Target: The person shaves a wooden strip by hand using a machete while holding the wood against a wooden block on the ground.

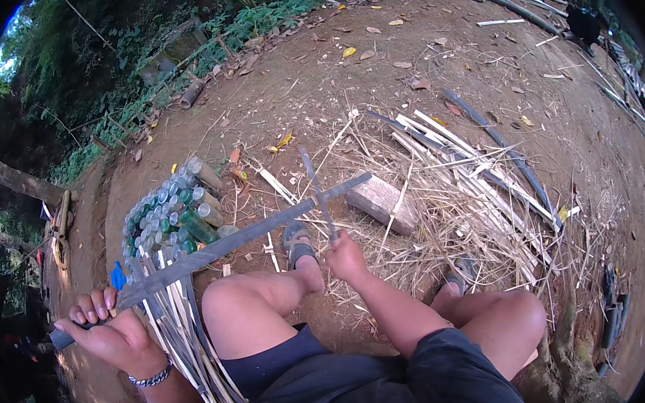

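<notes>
A long, dark bamboo strip (pixel 234 244) slants across the view from lower left to the upper middle. My left hand (pixel 115 331) is closed around its lower end, with a chain bracelet on that wrist. In my right hand (pixel 347 257) is a slim knife (pixel 315 176), its blade pointing up and crossing the strip near the far end. Whether the blade touches the strip I cannot tell. Beyond the knife, a wooden block (pixel 385 202) lies on the ground between my feet. A bundle of pale split strips (pixel 186 343) rests beside my left thigh.
Many clear and green bottles (pixel 199 227) are heaped to the left. Pale strips (pixel 477 188) and shavings (pixel 426 245) cover the ground at right, beside a dark bamboo length (pixel 507 150). A tree root (pixel 572 369) stands at lower right; greenery (pixel 254 23) lines the far left.
</notes>
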`<action>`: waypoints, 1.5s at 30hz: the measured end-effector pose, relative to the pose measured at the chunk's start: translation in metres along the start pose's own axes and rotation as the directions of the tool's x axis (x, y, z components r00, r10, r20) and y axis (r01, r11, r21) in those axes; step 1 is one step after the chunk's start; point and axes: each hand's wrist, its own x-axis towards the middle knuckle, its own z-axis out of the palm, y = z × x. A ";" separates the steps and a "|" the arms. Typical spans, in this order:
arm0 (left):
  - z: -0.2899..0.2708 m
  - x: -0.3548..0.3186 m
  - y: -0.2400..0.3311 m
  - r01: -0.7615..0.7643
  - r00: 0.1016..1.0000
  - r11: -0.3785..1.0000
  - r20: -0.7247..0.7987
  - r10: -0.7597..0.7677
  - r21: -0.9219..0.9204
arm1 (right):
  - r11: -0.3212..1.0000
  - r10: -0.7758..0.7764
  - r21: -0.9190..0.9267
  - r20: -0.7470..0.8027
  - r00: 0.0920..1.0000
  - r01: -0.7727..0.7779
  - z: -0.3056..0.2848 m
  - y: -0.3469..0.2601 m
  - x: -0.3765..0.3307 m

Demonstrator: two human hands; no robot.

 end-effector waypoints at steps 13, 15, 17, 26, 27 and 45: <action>-0.004 -0.023 -0.002 -0.033 0.999 0.997 0.033 0.035 -0.070 | 0.989 0.094 -0.099 -0.123 0.988 -0.106 -0.018 0.017 0.044; -0.008 -0.022 0.003 -0.076 0.997 0.996 0.012 0.077 -0.053 | 0.976 -0.097 -0.184 0.108 0.989 0.116 -0.013 -0.042 0.004; -0.005 -0.025 0.006 -0.076 0.997 0.996 0.021 0.078 -0.051 | 0.926 -0.265 -0.204 0.247 0.932 0.317 -0.010 -0.058 -0.016; -0.011 -0.038 0.012 -0.071 0.993 0.993 0.086 0.080 -0.099 | 0.910 -0.179 -0.338 0.206 0.962 0.242 -0.027 -0.066 -0.009; -0.006 -0.040 0.010 -0.063 0.995 0.993 0.064 0.070 -0.100 | 0.940 -0.088 -0.319 0.115 0.989 0.121 -0.025 -0.038 0.003; 0.000 -0.059 0.015 -0.065 0.984 0.991 0.157 0.083 -0.121 | 0.955 -0.125 -0.249 0.147 0.981 0.159 -0.029 0.004 0.007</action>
